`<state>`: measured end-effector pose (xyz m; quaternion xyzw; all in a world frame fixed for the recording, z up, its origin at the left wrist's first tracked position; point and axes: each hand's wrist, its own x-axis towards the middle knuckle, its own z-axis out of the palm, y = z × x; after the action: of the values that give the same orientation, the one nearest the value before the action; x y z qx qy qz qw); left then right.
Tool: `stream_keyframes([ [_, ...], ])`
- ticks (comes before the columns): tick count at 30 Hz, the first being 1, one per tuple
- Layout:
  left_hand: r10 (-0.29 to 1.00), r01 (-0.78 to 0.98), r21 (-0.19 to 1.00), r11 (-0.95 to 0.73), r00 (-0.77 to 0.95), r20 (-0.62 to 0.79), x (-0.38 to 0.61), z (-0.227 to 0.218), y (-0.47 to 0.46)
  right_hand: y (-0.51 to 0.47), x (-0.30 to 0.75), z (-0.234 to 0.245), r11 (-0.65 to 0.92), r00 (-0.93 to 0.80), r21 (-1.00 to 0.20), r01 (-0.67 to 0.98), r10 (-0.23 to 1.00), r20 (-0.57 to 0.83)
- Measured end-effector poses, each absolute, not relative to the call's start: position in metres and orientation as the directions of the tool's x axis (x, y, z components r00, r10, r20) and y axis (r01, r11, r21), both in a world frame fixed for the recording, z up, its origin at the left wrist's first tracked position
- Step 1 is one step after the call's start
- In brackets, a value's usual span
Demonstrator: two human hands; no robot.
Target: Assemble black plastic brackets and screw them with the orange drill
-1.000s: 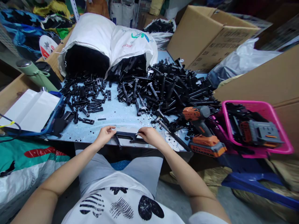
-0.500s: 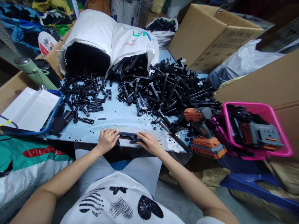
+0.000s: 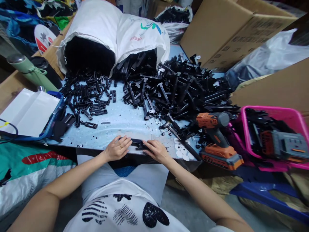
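At the table's front edge, my left hand point(image 3: 118, 148) and my right hand point(image 3: 156, 150) are closed on the two ends of a long black bar-shaped part point(image 3: 137, 141). Its middle shows between them, with a smaller black piece just below it. My fingers hide both ends, so I cannot tell how the pieces join. Right of my right hand lie several thin white discs point(image 3: 180, 149) and a dark rod point(image 3: 191, 150). Beyond my hands is a heap of long black parts point(image 3: 169, 87), and to its left are small black link-like pieces point(image 3: 91, 96).
Two white sacks point(image 3: 94, 22) spill black parts at the back. An orange cordless drill point(image 3: 214, 138) stands at the right edge beside a pink basket point(image 3: 243, 129). At left are a blue tray point(image 3: 51, 124) with white paper and a green bottle point(image 3: 33, 72). A cardboard box point(image 3: 217, 32) stands behind.
My left hand has moved right along the black part, its fingers now flatter over it. Less of the part shows between my hands. The view has shifted slightly.
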<state>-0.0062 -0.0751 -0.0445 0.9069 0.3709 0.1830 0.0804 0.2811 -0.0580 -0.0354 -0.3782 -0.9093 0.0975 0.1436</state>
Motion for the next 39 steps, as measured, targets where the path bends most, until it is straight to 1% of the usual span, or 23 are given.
stream_keyframes([
  [2,0.636,0.563,0.322,-0.761,0.746,0.198,0.005,-0.042,-0.064,-0.058,0.286,-0.037,0.677,-0.676,-0.246,0.694,0.730,0.102],
  [3,0.627,0.552,0.335,-0.764,0.758,0.180,0.011,-0.040,-0.058,-0.057,0.289,-0.038,0.648,-0.651,-0.212,0.731,0.756,0.065],
  [6,0.703,0.634,0.347,-0.691,0.702,0.117,0.029,-0.030,-0.043,-0.053,0.295,-0.034,0.520,-0.525,-0.120,0.846,0.851,-0.009],
  [8,0.764,0.697,0.371,-0.614,0.642,0.059,0.037,-0.019,-0.037,-0.051,0.298,-0.025,0.494,-0.500,-0.129,0.860,0.866,-0.015],
  [10,0.795,0.714,0.425,-0.557,0.607,0.022,0.038,-0.005,-0.036,-0.051,0.299,-0.009,0.552,-0.560,-0.206,0.808,0.828,0.019],
  [12,0.792,0.665,0.522,-0.534,0.609,0.034,0.035,0.012,-0.044,-0.055,0.297,0.013,0.647,-0.662,-0.345,0.680,0.744,0.090],
  [14,0.765,0.537,0.658,-0.528,0.636,0.095,0.031,0.029,-0.062,-0.064,0.289,0.036,0.720,-0.753,-0.512,0.468,0.628,0.196],
  [16,0.745,0.379,0.778,-0.501,0.646,0.166,0.028,0.045,-0.084,-0.074,0.278,0.054,0.732,-0.786,-0.634,0.249,0.535,0.309],
  [18,0.759,0.274,0.847,-0.456,0.616,0.210,0.026,0.057,-0.106,-0.082,0.264,0.063,0.710,-0.774,-0.696,0.108,0.500,0.389],
  [20,0.787,0.231,0.872,-0.431,0.570,0.238,0.025,0.064,-0.120,-0.087,0.254,0.064,0.685,-0.763,-0.727,0.047,0.495,0.416],
  [22,0.792,0.249,0.858,-0.450,0.555,0.255,0.023,0.065,-0.123,-0.087,0.248,0.057,0.667,-0.778,-0.744,0.028,0.482,0.403],
  [23,0.790,0.287,0.836,-0.468,0.559,0.250,0.021,0.063,-0.119,-0.084,0.247,0.052,0.666,-0.793,-0.744,0.045,0.477,0.379],
  [25,0.809,0.436,0.756,-0.488,0.551,0.204,0.017,0.056,-0.105,-0.072,0.249,0.043,0.682,-0.806,-0.713,0.163,0.509,0.303],
  [26,0.836,0.536,0.699,-0.474,0.524,0.165,0.014,0.051,-0.095,-0.065,0.250,0.039,0.689,-0.798,-0.672,0.271,0.551,0.243],
  [27,0.871,0.637,0.632,-0.440,0.476,0.126,0.011,0.045,-0.084,-0.056,0.252,0.037,0.685,-0.776,-0.608,0.400,0.607,0.173],
  [29,0.927,0.791,0.502,-0.350,0.370,0.063,0.007,0.034,-0.064,-0.041,0.253,0.036,0.645,-0.706,-0.427,0.634,0.708,0.018],
  [30,0.941,0.833,0.452,-0.318,0.336,0.042,0.006,0.030,-0.056,-0.035,0.251,0.038,0.628,-0.678,-0.334,0.703,0.733,-0.047],
  [31,0.946,0.856,0.417,-0.305,0.322,0.031,0.006,0.027,-0.050,-0.032,0.249,0.040,0.632,-0.669,-0.260,0.730,0.738,-0.088],
  [32,0.947,0.867,0.395,-0.304,0.320,0.026,0.006,0.025,-0.046,-0.030,0.246,0.042,0.654,-0.681,-0.211,0.726,0.726,-0.095],
  [33,0.946,0.872,0.380,-0.309,0.324,0.026,0.007,0.024,-0.045,-0.029,0.242,0.044,0.688,-0.707,-0.181,0.703,0.703,-0.072],
  [36,0.945,0.893,0.319,-0.318,0.325,0.030,0.013,0.027,-0.046,-0.030,0.229,0.046,0.789,-0.788,-0.113,0.604,0.612,0.065],
  [37,0.944,0.900,0.293,-0.322,0.328,0.029,0.015,0.028,-0.047,-0.030,0.225,0.045,0.807,-0.803,-0.094,0.582,0.589,0.091],
  [39,0.942,0.911,0.244,-0.332,0.333,0.039,0.017,0.028,-0.048,-0.028,0.219,0.043,0.829,-0.823,-0.070,0.554,0.559,0.101],
])
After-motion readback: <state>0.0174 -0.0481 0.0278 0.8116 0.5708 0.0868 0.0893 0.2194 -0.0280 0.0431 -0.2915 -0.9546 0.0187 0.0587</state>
